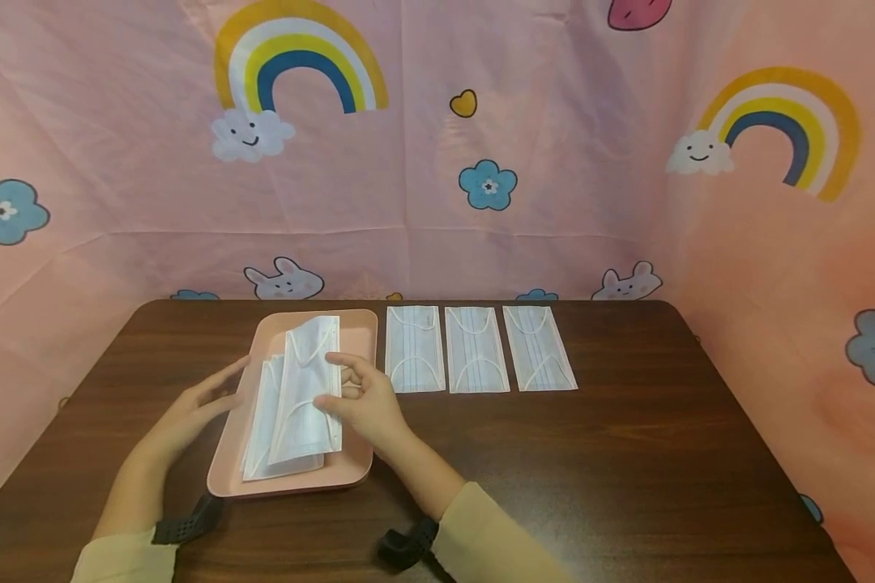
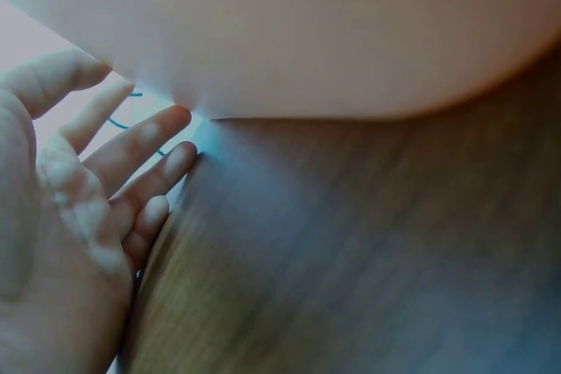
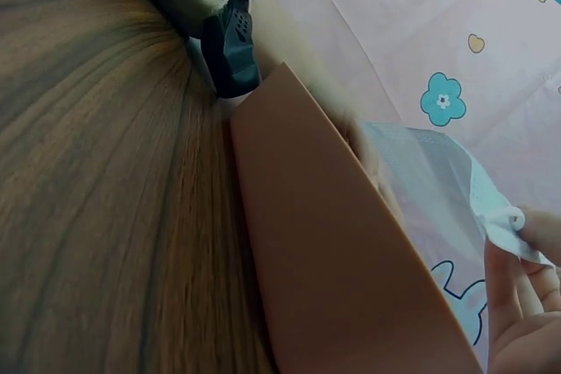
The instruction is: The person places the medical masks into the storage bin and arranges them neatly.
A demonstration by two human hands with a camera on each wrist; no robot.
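Note:
My right hand (image 1: 368, 401) pinches the right edge of a white face mask (image 1: 309, 389) between thumb and fingers, above a pink tray (image 1: 362, 344). In the right wrist view that mask (image 3: 429, 181) stands up over the tray wall (image 3: 342, 251). Beneath it, more masks (image 1: 258, 437) lie in the tray, partly covered. My left hand (image 1: 193, 413) is at the tray's left rim, its fingers extended. In the left wrist view, the left fingertips (image 2: 180, 120) are right at the tray's outer side (image 2: 307, 41).
Three face masks lie in a row right of the tray: a left one (image 1: 414, 348), a middle one (image 1: 477, 350) and a slightly turned right one (image 1: 539, 348). The brown wooden table (image 1: 591, 478) ends at a pink patterned curtain (image 1: 569, 162). Dark wrist devices (image 1: 408, 544) sit by the sleeves.

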